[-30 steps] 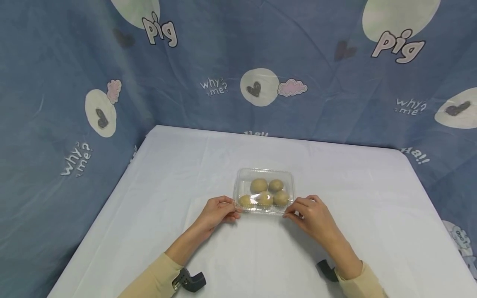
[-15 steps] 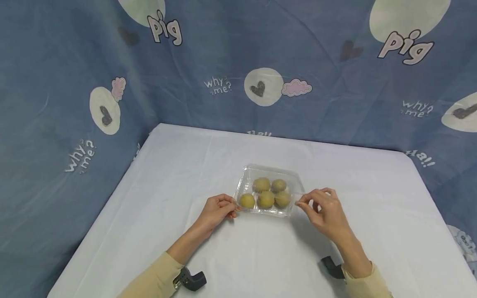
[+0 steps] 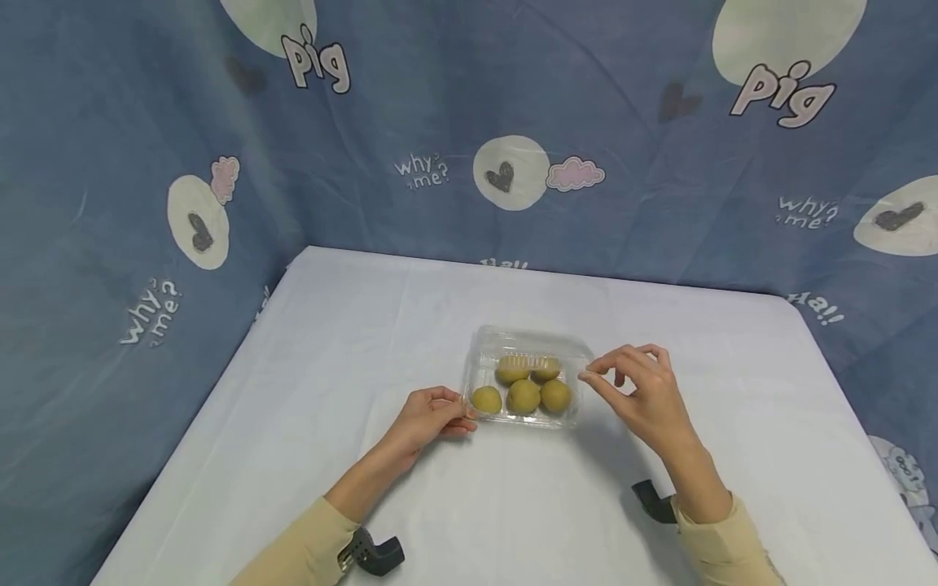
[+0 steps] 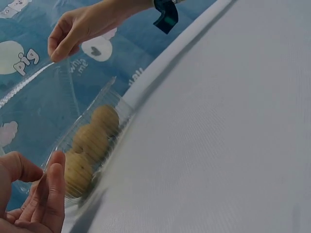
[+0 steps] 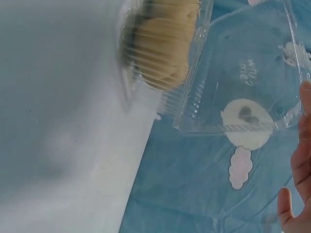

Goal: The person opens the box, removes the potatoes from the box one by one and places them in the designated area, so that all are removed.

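A clear plastic clamshell box (image 3: 523, 422) stands on the white cloth, holding several round yellowish fruits or potatoes (image 3: 523, 396); their exact kind is unclear. At its front left corner my left hand (image 3: 431, 419) pinches the rim between thumb and fingers, as the left wrist view (image 4: 34, 194) also shows. My right hand (image 3: 643, 395) pinches the edge of the hinged clear lid (image 5: 252, 63) between thumb and index finger. The lid is tilted up above the box, its back side still joined to it. In the right wrist view, only part of my right hand (image 5: 302, 165) shows at the right edge.
A white cloth (image 3: 330, 342) covers the table all round the box. Behind and to the left hangs a blue printed curtain (image 3: 410, 98). Black wrist mounts (image 3: 377, 553) sit at both sleeves.
My right hand has risen from the box's front right corner, lifting the lid upward and back from lying over the fruits. The left hand has stayed at the left corner.
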Tool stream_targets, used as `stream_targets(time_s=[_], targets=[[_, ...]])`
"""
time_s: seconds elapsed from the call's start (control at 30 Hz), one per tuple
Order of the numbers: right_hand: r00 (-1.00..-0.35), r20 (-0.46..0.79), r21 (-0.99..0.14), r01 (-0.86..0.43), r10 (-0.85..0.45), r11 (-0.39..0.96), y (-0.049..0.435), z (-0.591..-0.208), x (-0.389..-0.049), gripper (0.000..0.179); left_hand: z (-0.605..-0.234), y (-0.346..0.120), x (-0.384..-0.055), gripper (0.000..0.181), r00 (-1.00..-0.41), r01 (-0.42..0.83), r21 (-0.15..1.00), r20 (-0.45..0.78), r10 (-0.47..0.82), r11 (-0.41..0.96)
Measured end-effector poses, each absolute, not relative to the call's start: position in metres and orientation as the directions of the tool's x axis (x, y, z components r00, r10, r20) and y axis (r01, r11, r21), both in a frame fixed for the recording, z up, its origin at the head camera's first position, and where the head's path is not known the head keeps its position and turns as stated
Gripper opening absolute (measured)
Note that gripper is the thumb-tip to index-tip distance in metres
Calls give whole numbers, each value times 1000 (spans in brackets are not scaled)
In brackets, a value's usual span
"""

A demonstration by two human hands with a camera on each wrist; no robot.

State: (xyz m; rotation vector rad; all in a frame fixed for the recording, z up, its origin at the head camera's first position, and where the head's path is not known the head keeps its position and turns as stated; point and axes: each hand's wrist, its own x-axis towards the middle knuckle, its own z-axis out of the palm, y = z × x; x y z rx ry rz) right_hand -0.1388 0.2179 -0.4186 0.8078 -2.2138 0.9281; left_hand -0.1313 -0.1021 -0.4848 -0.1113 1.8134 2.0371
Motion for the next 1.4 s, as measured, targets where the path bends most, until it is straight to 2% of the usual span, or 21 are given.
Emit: stream_targets(time_s=[0.23,0.5,0.8,1.1,1.4], targets=[[-607,752,-402,-730,-256,552,216,-420,-138,33,-484,-103,-129,23,-902,-371,924,-335,272,-93],[-632,751,-435,-692,-193,576,225,-429,-134,52,-486,-104,-130,21,-890,-397,911,-354,286,-108],[-663,725,-448,-658,-185,605,230,-435,-130,49,-485,-103,-130,21,-892,-400,909,-357,277,-116],[-745,628,-481,-600,-226,639,232,-442,-124,40,-484,-103,-128,21,-890,-403,908,-361,278,-112],[-752,592,-475,-617,-290,627,231,-454,-126,33,-483,-102,-129,22,-893,-402,907,-358,271,-125]])
